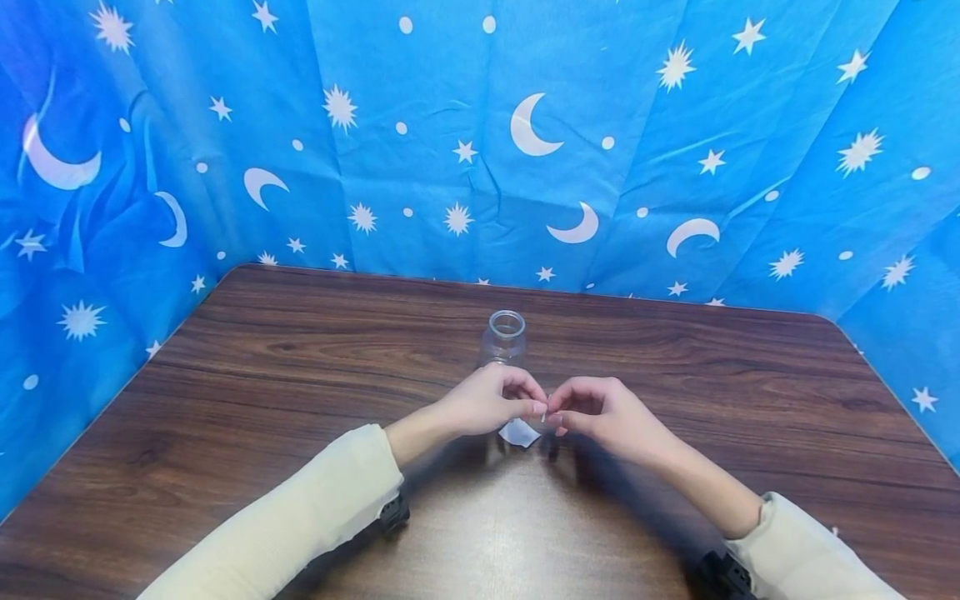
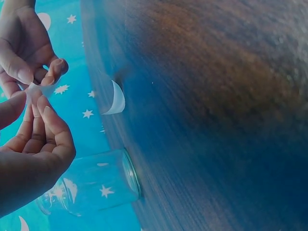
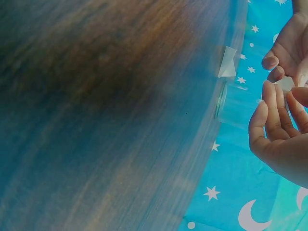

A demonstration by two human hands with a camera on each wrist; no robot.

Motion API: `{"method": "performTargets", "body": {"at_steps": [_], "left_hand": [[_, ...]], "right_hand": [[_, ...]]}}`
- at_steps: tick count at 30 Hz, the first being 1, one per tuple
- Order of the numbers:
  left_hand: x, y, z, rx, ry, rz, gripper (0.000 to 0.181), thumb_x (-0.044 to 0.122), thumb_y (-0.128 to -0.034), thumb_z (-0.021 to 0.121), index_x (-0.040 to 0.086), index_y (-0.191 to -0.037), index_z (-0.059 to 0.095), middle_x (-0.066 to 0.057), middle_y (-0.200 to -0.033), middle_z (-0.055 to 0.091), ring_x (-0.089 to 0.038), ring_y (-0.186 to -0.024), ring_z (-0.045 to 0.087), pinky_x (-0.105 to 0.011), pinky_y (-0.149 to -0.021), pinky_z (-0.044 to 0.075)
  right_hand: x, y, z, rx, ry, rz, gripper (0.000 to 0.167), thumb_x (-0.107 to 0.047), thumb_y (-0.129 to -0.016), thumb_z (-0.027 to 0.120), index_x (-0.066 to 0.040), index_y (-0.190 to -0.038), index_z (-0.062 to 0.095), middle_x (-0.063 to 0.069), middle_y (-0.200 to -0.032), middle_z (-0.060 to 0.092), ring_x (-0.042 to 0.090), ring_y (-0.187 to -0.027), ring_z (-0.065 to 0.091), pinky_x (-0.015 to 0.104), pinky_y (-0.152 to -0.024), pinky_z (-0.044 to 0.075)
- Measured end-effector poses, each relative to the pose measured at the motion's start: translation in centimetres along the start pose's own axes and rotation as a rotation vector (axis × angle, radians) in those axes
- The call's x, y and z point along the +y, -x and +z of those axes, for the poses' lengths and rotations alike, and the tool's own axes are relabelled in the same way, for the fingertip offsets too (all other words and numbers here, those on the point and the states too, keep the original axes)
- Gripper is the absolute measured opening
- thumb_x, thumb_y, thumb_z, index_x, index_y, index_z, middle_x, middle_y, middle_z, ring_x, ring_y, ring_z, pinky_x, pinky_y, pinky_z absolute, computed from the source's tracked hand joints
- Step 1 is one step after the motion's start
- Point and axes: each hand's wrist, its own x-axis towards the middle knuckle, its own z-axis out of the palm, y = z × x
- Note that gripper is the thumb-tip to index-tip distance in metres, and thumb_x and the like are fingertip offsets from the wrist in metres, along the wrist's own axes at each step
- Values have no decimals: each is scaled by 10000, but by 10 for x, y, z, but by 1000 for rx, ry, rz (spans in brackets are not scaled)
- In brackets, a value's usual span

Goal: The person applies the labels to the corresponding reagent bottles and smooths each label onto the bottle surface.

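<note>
My left hand (image 1: pixel 487 402) and right hand (image 1: pixel 611 417) meet fingertip to fingertip above the middle of the table. Between them is a small, thin white piece of paper or film (image 3: pixel 285 83), pinched by thumb and fingers of each hand; its exact kind is unclear. Below the fingers a second white piece (image 1: pixel 519 432) lies on the table, its edges lifted in the left wrist view. Just behind my left hand stands an open clear glass jar (image 1: pixel 507 333), upright, its lower part hidden by that hand in the head view.
The brown wood-grain table (image 1: pixel 300 358) has rounded far corners. Blue cloth (image 1: pixel 435 175) with white moons and stars hangs behind it and on both sides. A black device (image 1: pixel 393 510) is strapped under the left sleeve, another (image 1: pixel 726 575) under the right.
</note>
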Motion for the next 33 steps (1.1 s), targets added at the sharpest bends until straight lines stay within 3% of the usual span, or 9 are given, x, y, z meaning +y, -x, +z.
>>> {"method": "performTargets", "body": {"at_steps": [15, 20, 27, 33], "left_hand": [[0, 0, 0, 4, -34, -7, 65, 34, -843, 611, 4, -891, 643, -9, -752, 637, -33, -682, 559, -203, -666, 437], [-3, -1, -2, 36, -95, 5, 61, 26, -829, 606, 19, -872, 649, 6, -737, 630, -40, -670, 544, -204, -645, 429], [-5, 2, -9, 75, -134, 1, 49, 52, -831, 616, 45, -869, 646, 23, -756, 631, -47, -703, 549, -218, -680, 427], [-9, 5, -14, 89, -121, 26, 50, 41, -822, 607, 36, -861, 637, 19, -756, 621, -53, -707, 544, -225, -683, 426]], "right_hand": [[-3, 0, 0, 1, -10, 17, 75, 3, -846, 607, 39, -911, 620, 202, -829, 617, 223, -714, 616, 360, -685, 506], [-1, -1, -2, 31, 26, 29, 65, 8, -835, 611, 30, -893, 594, 182, -809, 614, 238, -701, 606, 356, -660, 503], [3, -3, -4, 122, 108, 90, 132, -16, -802, 657, 13, -866, 546, 68, -693, 574, 235, -627, 571, 261, -522, 442], [4, -5, -6, 96, 124, 96, 91, -44, -812, 663, 10, -853, 602, 122, -722, 597, 229, -636, 567, 287, -553, 464]]}}
